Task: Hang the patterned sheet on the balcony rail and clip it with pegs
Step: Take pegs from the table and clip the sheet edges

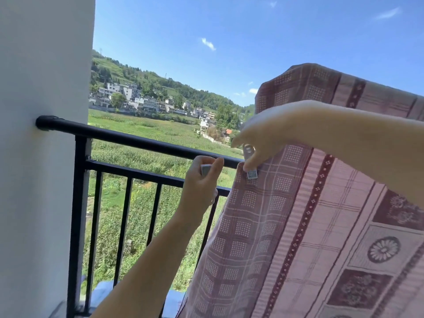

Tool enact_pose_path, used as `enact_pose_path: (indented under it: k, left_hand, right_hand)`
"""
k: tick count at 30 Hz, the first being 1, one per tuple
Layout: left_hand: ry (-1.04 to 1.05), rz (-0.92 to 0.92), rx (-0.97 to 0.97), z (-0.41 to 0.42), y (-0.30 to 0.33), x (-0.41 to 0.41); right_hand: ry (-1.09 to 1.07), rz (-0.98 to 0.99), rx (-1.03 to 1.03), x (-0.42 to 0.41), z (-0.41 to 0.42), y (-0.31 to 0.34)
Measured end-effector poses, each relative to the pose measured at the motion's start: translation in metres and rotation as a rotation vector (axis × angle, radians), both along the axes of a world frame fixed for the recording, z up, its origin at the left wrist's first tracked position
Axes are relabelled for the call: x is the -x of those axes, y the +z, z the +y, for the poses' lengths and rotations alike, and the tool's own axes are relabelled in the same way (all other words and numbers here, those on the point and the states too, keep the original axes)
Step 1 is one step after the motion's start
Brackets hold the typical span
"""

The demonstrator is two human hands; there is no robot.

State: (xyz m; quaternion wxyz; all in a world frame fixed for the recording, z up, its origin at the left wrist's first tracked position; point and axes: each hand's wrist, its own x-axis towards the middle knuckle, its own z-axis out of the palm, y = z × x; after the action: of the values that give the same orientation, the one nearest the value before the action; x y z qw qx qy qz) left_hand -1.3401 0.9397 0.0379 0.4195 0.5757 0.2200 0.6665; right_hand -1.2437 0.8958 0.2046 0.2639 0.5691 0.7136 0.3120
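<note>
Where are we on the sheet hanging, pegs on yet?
Done: the patterned sheet is draped over the balcony rail. In hand: the right hand is pressing a grey peg onto the sheet's left edge at the rail; the left hand holds a second peg. Left: place that second peg.

The sheet point(309, 226) hangs over the rail's point(137, 140) right part, a peg point(250, 164) at its left edge. The wall point(41, 111) meets the rail's left end; fields point(149, 154) lie behind.
</note>
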Motion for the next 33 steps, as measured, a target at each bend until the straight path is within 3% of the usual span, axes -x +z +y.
enact_pose_path:
  k: [2, 4, 6, 8, 10, 14, 17, 19, 22, 24, 27, 29, 31, 33]
  left_hand:
    - [-0.147, -0.148, 0.119, -0.008, -0.007, 0.008]
    - [-0.248, -0.306, 0.196, -0.019, -0.015, 0.011]
    - [-0.216, -0.367, 0.204, -0.032, -0.029, 0.014]
    - [-0.079, -0.275, 0.183, -0.047, -0.048, 0.013]
    - [-0.012, -0.161, 0.22, -0.067, -0.066, 0.01]
    - [-0.039, -0.05, 0.321, -0.082, -0.099, 0.006]
    - [-0.099, -0.009, 0.361, -0.072, -0.127, 0.01]
    - [0.003, 0.021, 0.396, -0.069, -0.151, 0.009]
    - [0.233, 0.314, 0.353, -0.07, -0.188, -0.004]
    - [0.237, 0.481, 0.312, -0.061, -0.203, -0.02]
    - [0.055, 0.455, 0.376, -0.024, -0.199, -0.029]
    - [-0.227, 0.388, 0.454, 0.0, -0.193, -0.021]
    - [-0.453, 0.445, 0.471, 0.013, -0.189, -0.009]
    - [-0.425, 0.439, 0.512, 0.013, -0.192, 0.0]
  right_hand:
    - [0.215, 0.15, -0.109, 0.002, -0.012, -0.008]
    - [0.433, 0.574, -0.163, -0.001, -0.032, -0.038]
    - [0.284, 0.954, 0.015, -0.005, -0.044, -0.087]
    - [0.072, 1.187, 0.288, -0.009, -0.049, -0.146]
    - [-0.001, 1.506, 0.46, -0.011, -0.052, -0.191]
    - [-0.072, 1.921, 0.457, -0.017, -0.06, -0.232]
    - [-0.121, 1.972, 0.316, -0.028, -0.06, -0.25]
    - [-0.128, 1.993, 0.199, -0.038, -0.058, -0.251]
    - [-0.102, 1.954, 0.118, -0.049, -0.054, -0.244]
    - [-0.065, 1.89, 0.11, -0.052, -0.051, -0.241]
    - [-0.018, 1.812, 0.113, -0.053, -0.048, -0.236]
    - [-0.007, 1.756, 0.132, -0.056, -0.048, -0.231]
    - [-0.01, 1.7, 0.172, -0.058, -0.048, -0.228]
    - [0.0, 1.622, 0.214, -0.059, -0.046, -0.225]
